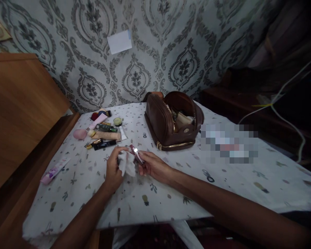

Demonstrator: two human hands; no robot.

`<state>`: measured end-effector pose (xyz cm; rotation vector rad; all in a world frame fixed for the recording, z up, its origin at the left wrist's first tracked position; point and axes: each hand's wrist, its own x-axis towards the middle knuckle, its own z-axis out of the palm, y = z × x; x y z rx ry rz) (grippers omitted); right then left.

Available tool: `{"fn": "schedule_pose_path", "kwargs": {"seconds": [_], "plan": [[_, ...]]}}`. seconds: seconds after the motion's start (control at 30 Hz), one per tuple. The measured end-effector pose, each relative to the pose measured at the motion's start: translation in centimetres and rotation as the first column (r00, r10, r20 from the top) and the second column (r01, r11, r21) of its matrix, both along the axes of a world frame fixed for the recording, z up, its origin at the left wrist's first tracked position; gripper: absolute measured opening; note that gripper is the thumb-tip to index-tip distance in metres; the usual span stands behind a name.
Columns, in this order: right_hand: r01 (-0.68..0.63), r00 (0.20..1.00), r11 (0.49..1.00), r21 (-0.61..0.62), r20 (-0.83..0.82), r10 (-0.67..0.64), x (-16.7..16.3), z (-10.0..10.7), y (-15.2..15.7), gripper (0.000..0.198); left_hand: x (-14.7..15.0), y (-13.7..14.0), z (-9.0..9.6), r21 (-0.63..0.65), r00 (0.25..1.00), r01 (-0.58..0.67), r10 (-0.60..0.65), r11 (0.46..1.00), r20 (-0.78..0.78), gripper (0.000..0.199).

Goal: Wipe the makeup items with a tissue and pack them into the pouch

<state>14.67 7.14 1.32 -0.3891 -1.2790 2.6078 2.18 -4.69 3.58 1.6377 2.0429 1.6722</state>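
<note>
My left hand is closed round a crumpled white wipe, which hangs below its fingers. In my right hand is a small shiny cosmetic item, dark pink with a bright glint; its exact kind I cannot make out. The two hands are close together above the cloth, the wipe right beside the item. Just beyond my left hand lie a black tube, a beige tube and a small white tube. Behind my right hand stands an unzipped brown cosmetic bag with several things inside.
A patterned white cloth covers the table. More cosmetics lie at the back left, among them a green bottle, a round jar and a pink sponge. A pink-and-white tube lies far left. White cables hang at right.
</note>
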Motion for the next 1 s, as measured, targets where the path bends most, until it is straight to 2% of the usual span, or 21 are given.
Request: {"fn": "schedule_pose_path", "kwargs": {"seconds": [0.07, 0.1, 0.23, 0.33, 0.4, 0.47, 0.57, 0.67, 0.73, 0.8, 0.83, 0.9, 0.93, 1.0], "plan": [[-0.036, 0.999, 0.999, 0.034, -0.002, 0.036, 0.1, 0.2, -0.2, 0.050, -0.1, 0.1, 0.2, -0.002, 0.993, -0.110, 0.111, 0.994, 0.030, 0.019], [-0.060, 0.998, 0.996, 0.061, 0.000, 0.060, 0.2, 0.3, -0.2, 0.051, -0.2, 0.1, 0.2, -0.023, 0.992, -0.117, 0.118, 0.993, 0.037, 0.022], [-0.141, 0.990, 0.969, 0.201, 0.026, 0.139, 0.4, 0.5, -0.5, 0.053, -0.3, 0.1, 0.3, -0.161, 0.999, 0.008, -0.003, 0.987, 0.032, 0.026], [-0.163, 0.987, 0.945, 0.285, 0.051, 0.155, 0.4, 0.6, -0.5, 0.054, -0.2, 0.1, 0.4, -0.166, 0.996, -0.020, 0.035, 0.986, 0.086, 0.030], [-0.105, 0.994, 0.949, 0.298, 0.056, 0.093, 0.3, 0.6, -0.3, 0.055, 0.0, 0.0, 0.5, -0.159, 0.975, -0.097, 0.126, 0.982, 0.182, 0.032], [0.018, 0.998, 0.963, 0.267, 0.046, -0.032, 0.2, 0.8, -0.1, 0.057, 0.0, -0.2, 0.5, -0.168, 0.928, -0.204, 0.245, 0.964, 0.282, 0.035], [0.181, 0.982, 0.964, 0.197, 0.018, -0.188, 0.2, 1.2, 0.1, 0.053, -0.2, -0.6, 0.4, -0.202, 0.884, -0.296, 0.348, 0.933, 0.313, 0.037], [0.244, 0.970, 0.957, 0.157, -0.016, -0.244, 0.7, 1.8, 0.4, 0.049, 0.0, -0.6, 0.8, -0.248, 0.918, -0.189, 0.261, 0.950, 0.298, 0.036], [0.279, 0.960, 0.949, 0.150, -0.044, -0.275, 1.7, 2.4, 0.9, 0.048, 0.9, 0.1, 1.4, -0.277, 0.901, -0.088, 0.195, 0.957, 0.388, 0.036], [0.317, 0.948, 0.930, 0.184, -0.090, -0.305, 3.2, 3.5, 1.9, 0.048, 2.2, 1.2, 2.2, -0.267, 0.882, -0.025, 0.146, 0.963, 0.447, 0.035], [0.340, 0.940, 0.915, 0.219, -0.121, -0.320, 4.2, 4.2, 2.6, 0.048, 2.9, 1.9, 2.6, -0.252, 0.896, 0.000, 0.112, 0.968, 0.429, 0.035], [0.377, 0.925, 0.861, 0.342, -0.180, -0.334, 6.5, 5.9, 4.3, 0.050, 4.4, 3.5, 3.6, -0.252, 0.949, 0.113, -0.029, 0.961, 0.315, 0.034], [0.422, 0.906, 0.820, 0.386, -0.214, -0.366, 7.6, 6.9, 5.2, 0.052, 5.1, 4.3, 4.1, -0.276, 0.961, 0.193, -0.125, 0.942, 0.245, 0.035], [0.502, 0.865, 0.728, 0.466, -0.259, -0.430, 9.7, 8.9, 7.3, 0.053, 6.4, 6.2, 5.2, -0.382, 0.935, 0.353, -0.323, 0.854, 0.142, 0.045]]}}
